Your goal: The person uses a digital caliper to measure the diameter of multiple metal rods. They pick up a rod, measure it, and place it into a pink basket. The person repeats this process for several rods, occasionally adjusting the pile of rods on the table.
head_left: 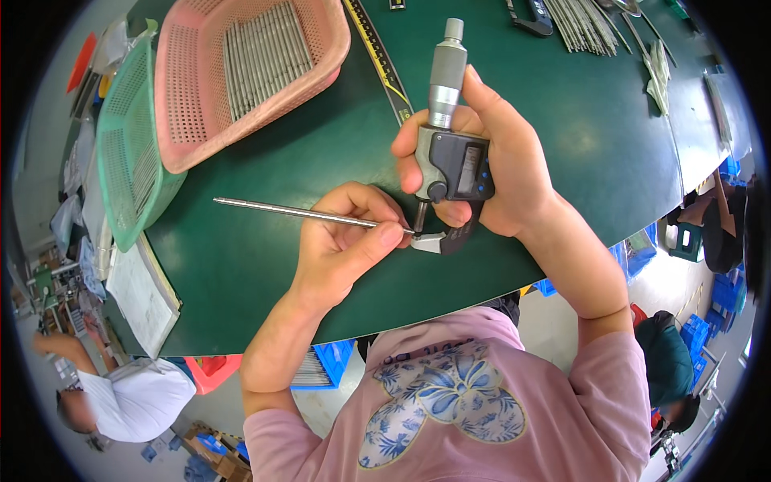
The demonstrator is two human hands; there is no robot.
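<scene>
Here's the left hand [341, 249], thumb and fingers pinched on a slim metal rod [281, 208], above the green table [257, 297]; the rod's near tip sits at the gap of a digital micrometer [450, 88], contact unclear. The right hand [514, 161] has its fingers wrapped round that micrometer, thimble up!

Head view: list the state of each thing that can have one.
Rod, held aslant, right end at the micrometer's gap
Micrometer, held, thimble up; contact with rod unclear
Display, reading unclear
Left hand, pinching rod
Right hand, gripping micrometer
Pink basket, open-topped, holding rods
Green basket, open-topped, holding thin rods
Papers, lying flat
</scene>
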